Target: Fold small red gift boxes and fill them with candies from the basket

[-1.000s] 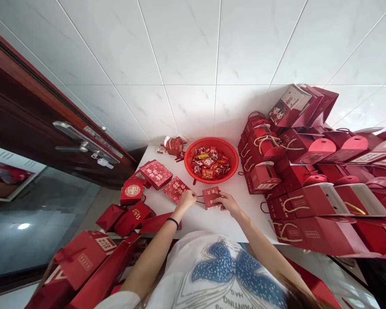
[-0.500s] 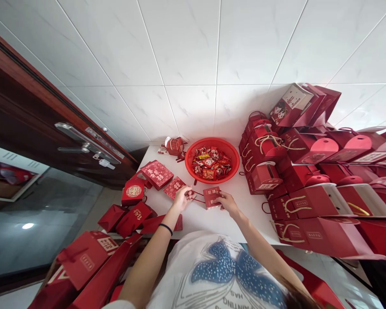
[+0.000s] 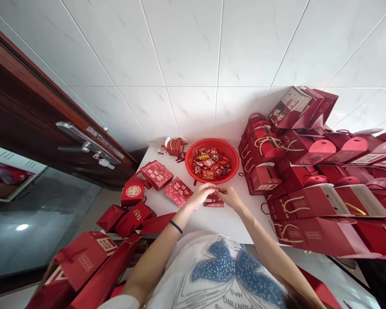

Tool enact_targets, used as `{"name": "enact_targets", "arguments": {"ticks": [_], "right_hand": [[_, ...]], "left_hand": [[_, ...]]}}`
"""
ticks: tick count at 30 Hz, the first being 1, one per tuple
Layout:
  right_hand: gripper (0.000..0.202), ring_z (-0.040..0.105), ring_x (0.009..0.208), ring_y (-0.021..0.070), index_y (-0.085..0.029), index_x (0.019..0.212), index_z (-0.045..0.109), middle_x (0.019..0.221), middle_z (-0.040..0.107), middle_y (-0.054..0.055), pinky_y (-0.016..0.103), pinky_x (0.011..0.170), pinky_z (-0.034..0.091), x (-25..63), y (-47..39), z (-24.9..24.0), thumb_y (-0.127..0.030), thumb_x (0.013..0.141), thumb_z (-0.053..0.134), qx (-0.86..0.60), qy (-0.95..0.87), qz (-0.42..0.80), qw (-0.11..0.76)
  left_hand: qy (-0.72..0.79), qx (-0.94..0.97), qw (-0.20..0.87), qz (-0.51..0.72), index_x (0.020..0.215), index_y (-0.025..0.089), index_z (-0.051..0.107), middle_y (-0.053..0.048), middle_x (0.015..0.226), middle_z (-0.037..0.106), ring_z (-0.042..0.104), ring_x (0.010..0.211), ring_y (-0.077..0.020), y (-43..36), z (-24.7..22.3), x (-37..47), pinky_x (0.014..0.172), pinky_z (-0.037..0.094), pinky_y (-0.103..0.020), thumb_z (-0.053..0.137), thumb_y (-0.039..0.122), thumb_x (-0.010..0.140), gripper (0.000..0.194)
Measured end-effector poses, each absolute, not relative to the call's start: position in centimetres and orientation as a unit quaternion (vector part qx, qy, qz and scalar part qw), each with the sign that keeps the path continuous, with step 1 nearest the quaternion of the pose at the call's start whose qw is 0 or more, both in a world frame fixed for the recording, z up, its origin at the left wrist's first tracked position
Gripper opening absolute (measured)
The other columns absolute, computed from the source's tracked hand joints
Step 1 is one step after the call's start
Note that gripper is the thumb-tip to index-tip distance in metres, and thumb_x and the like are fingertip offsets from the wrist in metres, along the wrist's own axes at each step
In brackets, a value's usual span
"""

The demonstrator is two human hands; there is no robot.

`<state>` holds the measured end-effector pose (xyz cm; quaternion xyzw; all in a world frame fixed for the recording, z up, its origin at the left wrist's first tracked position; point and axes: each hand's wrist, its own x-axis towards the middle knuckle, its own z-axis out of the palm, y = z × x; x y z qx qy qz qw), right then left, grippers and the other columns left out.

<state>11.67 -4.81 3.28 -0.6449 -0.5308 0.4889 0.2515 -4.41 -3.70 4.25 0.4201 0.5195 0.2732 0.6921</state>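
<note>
A small red gift box [image 3: 214, 203] is on the white table, between my hands and just in front of the basket. My left hand [image 3: 202, 195] is closed at its top left, fingers bent over the upper edge. From the other side my right hand [image 3: 230, 197] pinches the top right of the same box. My fingers hide most of its top and its cord. Beyond them stands a round red plastic basket [image 3: 236, 165] of wrapped sweets [image 3: 210, 163]. A flat pink-and-red patterned packet [image 3: 178, 192] lies left of my left hand.
Another patterned packet [image 3: 157, 174] and a red box with a round gold emblem [image 3: 133, 192] lie on the left. Stacked red gift boxes [image 3: 309, 206] fill the right side. A small red pouch [image 3: 175, 147] is near the tiled wall. A dark door [image 3: 45, 98] stands at left.
My left hand has moved right, from the stretched cord to the top of the small box. My right hand has shifted up to its top edge, and the box now appears more upright.
</note>
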Motion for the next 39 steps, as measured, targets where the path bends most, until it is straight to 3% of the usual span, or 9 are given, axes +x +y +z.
{"name": "enact_targets", "arguments": {"ticks": [7,11,14,17,20,23,29,39], "right_hand": [[0.010,0.059,0.064,0.0146,-0.018,0.073,0.064,0.068,0.064,0.000,0.022,0.058,0.042,11.9,-5.6,6.0,-0.025,0.069,0.058,-0.642,-0.518,0.480,0.298],[0.012,0.063,0.069,0.0184,-0.020,0.081,0.068,0.074,0.069,0.004,0.024,0.060,0.041,12.1,-6.2,6.6,-0.021,0.073,0.059,-0.708,-0.537,0.372,0.267],[0.015,0.062,0.070,0.0194,-0.020,0.082,0.069,0.077,0.071,0.007,0.026,0.062,0.039,12.7,-6.5,6.6,-0.020,0.078,0.054,-0.743,-0.543,0.305,0.245],[0.017,0.061,0.069,0.0187,-0.021,0.079,0.068,0.076,0.070,0.005,0.026,0.063,0.042,13.5,-6.6,6.5,-0.024,0.079,0.051,-0.731,-0.540,0.306,0.283],[0.018,0.060,0.068,0.0179,-0.020,0.077,0.066,0.074,0.069,0.004,0.026,0.066,0.045,14.0,-6.9,6.7,-0.027,0.078,0.049,-0.700,-0.531,0.329,0.346],[0.016,0.057,0.065,0.0165,-0.020,0.073,0.062,0.070,0.067,0.003,0.025,0.064,0.044,14.0,-7.4,7.4,-0.029,0.077,0.049,-0.692,-0.536,0.329,0.355],[0.015,0.054,0.063,0.0150,-0.022,0.074,0.053,0.070,0.063,0.002,0.024,0.063,0.040,14.1,-8.2,8.9,-0.032,0.081,0.044,-0.684,-0.544,0.299,0.383],[0.018,0.057,0.067,0.0148,-0.021,0.082,0.053,0.077,0.066,0.003,0.024,0.065,0.043,14.5,-9.5,9.8,-0.036,0.088,0.045,-0.647,-0.539,0.304,0.445]], "left_hand": [[0.514,0.427,0.686,0.288,0.099,0.019,0.066,-0.005,0.104,0.072,0.068,0.098,-0.0198,-3.6,6.1,-2.1,0.078,0.059,-0.031,0.060,0.027,0.087,0.015],[0.455,0.433,0.706,0.328,0.096,0.017,0.067,-0.006,0.101,0.073,0.069,0.094,-0.0207,-4.5,6.5,-0.7,0.079,0.058,-0.032,0.065,0.022,0.081,0.016],[0.422,0.489,0.686,0.335,0.104,0.018,0.066,-0.008,0.107,0.072,0.068,0.101,-0.0227,-5.2,6.4,-0.4,0.082,0.058,-0.035,0.070,0.021,0.076,0.029],[0.435,0.593,0.578,0.354,0.116,0.019,0.062,-0.010,0.115,0.068,0.065,0.107,-0.0251,-5.3,6.1,-0.9,0.093,0.055,-0.041,0.076,0.024,0.071,0.047],[0.447,0.691,0.429,0.371,0.127,0.020,0.058,-0.012,0.127,0.062,0.055,0.124,-0.0305,-5.1,5.3,-1.6,0.109,0.042,-0.049,0.085,0.026,0.061,0.072],[0.452,0.730,0.394,0.328,0.132,0.020,0.055,-0.014,0.134,0.056,0.048,0.131,-0.0341,-4.9,4.1,-1.5,0.113,0.037,-0.051,0.089,0.031,0.056,0.084],[0.414,0.762,0.372,0.332,0.130,0.022,0.057,-0.011,0.131,0.058,0.054,0.125,-0.0264,-5.3,3.5,-0.1,0.110,0.042,-0.045,0.067,0.026,0.081,0.050],[0.384,0.764,0.377,0.355,0.118,0.021,0.064,-0.011,0.117,0.066,0.061,0.112,-0.0237,-5.5,5.1,1.2,0.101,0.048,-0.039,0.055,0.030,0.093,0.028]]}}
